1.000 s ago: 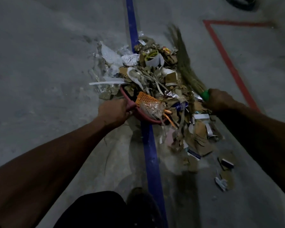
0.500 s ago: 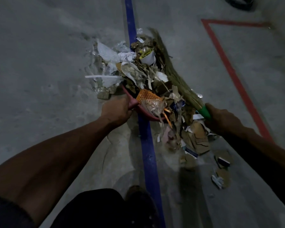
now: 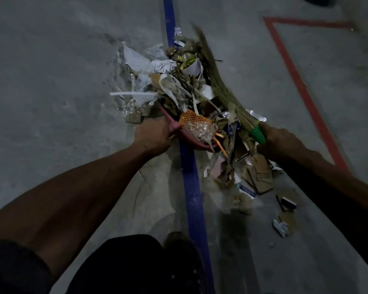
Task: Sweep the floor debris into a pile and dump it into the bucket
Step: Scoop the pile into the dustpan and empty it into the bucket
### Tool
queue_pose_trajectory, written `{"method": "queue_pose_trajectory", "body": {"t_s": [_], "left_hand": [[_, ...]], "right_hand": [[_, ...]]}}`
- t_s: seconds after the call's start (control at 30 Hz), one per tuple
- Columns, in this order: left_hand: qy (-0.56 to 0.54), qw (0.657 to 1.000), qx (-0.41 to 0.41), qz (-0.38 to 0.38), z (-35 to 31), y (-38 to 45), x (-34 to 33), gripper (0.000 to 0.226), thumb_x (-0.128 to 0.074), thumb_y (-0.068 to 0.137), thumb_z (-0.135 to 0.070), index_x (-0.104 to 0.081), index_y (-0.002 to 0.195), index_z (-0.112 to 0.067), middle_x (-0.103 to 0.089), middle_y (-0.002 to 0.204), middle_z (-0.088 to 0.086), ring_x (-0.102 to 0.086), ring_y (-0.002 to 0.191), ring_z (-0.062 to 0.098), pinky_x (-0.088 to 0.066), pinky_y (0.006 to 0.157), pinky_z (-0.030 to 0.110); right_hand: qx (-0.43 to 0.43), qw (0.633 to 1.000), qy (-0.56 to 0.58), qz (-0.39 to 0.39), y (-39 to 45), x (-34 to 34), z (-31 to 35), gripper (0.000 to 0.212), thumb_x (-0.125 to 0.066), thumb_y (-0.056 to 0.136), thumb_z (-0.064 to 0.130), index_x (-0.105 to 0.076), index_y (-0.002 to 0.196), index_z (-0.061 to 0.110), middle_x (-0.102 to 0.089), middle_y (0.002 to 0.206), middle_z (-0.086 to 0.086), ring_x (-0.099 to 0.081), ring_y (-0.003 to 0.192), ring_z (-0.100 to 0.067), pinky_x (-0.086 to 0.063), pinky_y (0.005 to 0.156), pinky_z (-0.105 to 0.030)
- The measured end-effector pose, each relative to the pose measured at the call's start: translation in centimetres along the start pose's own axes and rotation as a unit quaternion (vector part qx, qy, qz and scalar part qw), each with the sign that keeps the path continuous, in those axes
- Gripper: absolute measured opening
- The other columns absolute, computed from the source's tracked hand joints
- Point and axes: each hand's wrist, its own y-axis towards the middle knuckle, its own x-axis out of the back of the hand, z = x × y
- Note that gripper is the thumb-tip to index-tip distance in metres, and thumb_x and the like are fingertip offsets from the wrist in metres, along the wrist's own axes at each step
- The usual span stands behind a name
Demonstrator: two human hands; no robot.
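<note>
Straw broom (image 3: 219, 85) runs its long axis from my right hand (image 3: 278, 141), clamped on its green collar, up toward the frame's top centre over the debris pile (image 3: 191, 96). My left hand (image 3: 153, 134) grips the pink dustpan (image 3: 174, 126), mostly buried under litter at frame centre. Dim light blurs small scraps.

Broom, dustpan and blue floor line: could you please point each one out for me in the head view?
broom (image 3: 218, 81), head view, on the straw bristles.
dustpan (image 3: 197, 146), head view, on its pink near rim.
blue floor line (image 3: 192, 187), head view, on the stretch below the pile.
</note>
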Motion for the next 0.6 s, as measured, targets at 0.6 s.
{"method": "queue_pose_trajectory", "body": {"t_s": [0.6], "left_hand": [[-0.066,0.996,0.062,-0.022,-1.1,-7.1,5.5,0.021,-0.055,0.080,-0.028,-0.063,0.091,-0.012,-0.065,0.083,0.012,-0.064,0.080,0.034,-0.032,0.061,0.028]], "right_hand": [[0.012,0.996,0.081,0.033,-9.9,4.9,0.8,0.068,-0.056,0.095,0.037,-0.024,0.152,0.017,-0.056,0.132,-0.021,-0.057,0.112,-0.036,-0.044,0.079,-0.035]]}}
